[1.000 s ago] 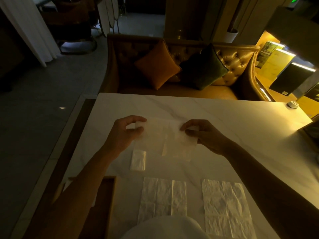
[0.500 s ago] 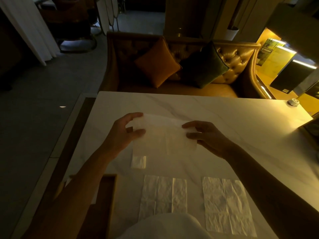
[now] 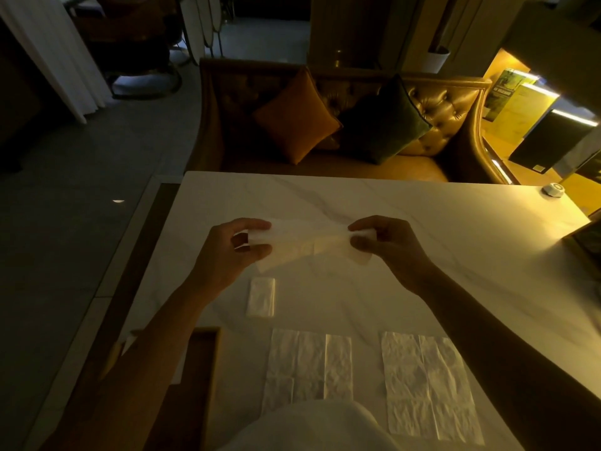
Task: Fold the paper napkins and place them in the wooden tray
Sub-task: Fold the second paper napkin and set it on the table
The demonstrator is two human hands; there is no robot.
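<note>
Fingers [image 3: 260, 226] pinching napkin [image 3: 309, 245] ends (both hands), held above table [image 3: 422, 222]

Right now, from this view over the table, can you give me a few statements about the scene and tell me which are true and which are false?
1. The left hand and right hand pinch one napkin between them. True.
2. The small folded napkin lies inside the wooden tray. False: it lies on the table, beyond the tray.
3. An unfolded napkin lies flat beside a second unfolded napkin, near the person. True.
4. The sofa holds three cushions. False: only two show, an orange cushion and a dark green cushion.
</note>
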